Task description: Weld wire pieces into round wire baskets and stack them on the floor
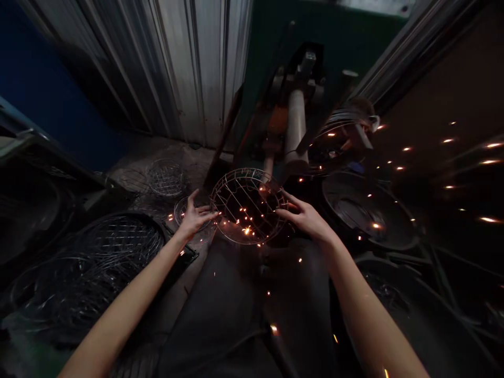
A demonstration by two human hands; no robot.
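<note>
A round wire basket (241,198) with a ringed rim and straight cross wires is held in front of me, below the metal arms of a machine. My right hand (303,214) grips its right rim between thumb and fingers. On the other side my left hand (193,218) has its thumb raised and its fingers stretched out, the fingertips at the basket's left edge. A copper-coloured rod (269,164) of the machine reaches down to the far side of the basket. Bright sparks fly around the basket and off to the right.
The green machine (260,68) has a thick metal cylinder (297,123). Left lie a heap of wire pieces (94,273) and round wire grids (165,177) on the floor. Dark round pans (370,210) stand right, below a wire bundle (346,119). Corrugated metal sheeting (192,68) rises behind.
</note>
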